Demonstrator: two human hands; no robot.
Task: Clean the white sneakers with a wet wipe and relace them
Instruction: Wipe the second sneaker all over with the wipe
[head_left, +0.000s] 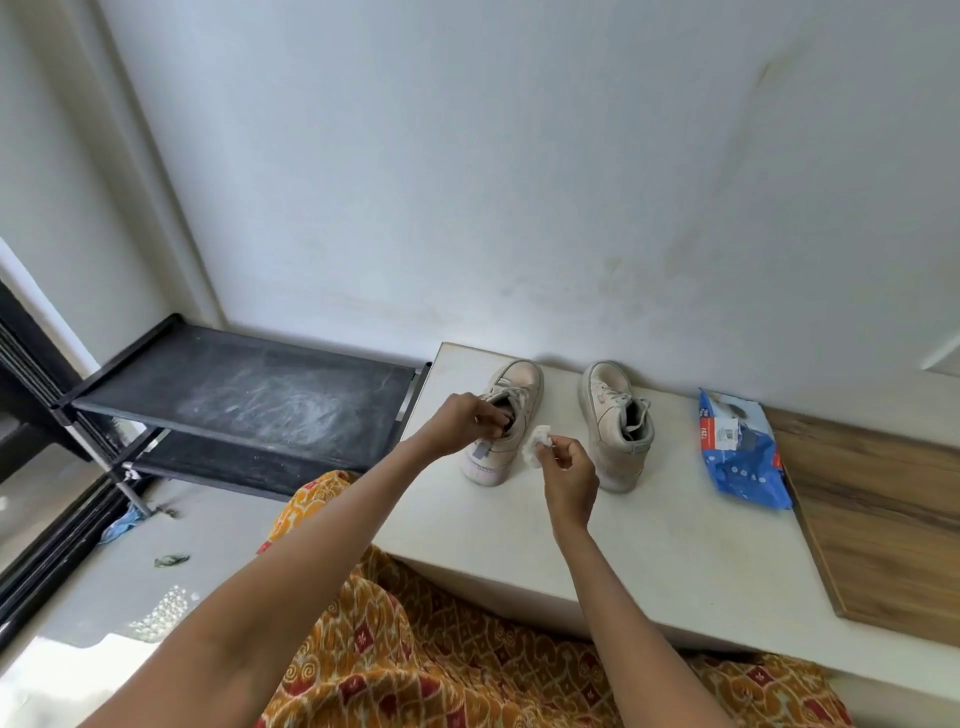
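Bare bench top before the sneakers — wipes packet rightward, wall close behind.

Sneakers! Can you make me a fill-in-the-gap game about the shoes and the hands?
1. The right hand pinches a crumpled white ____.
2. The left hand grips the collar of the ____ sneaker.
3. The blue wipes pack lies to the ____ of both sneakers.

Missing words: wipe; left; right
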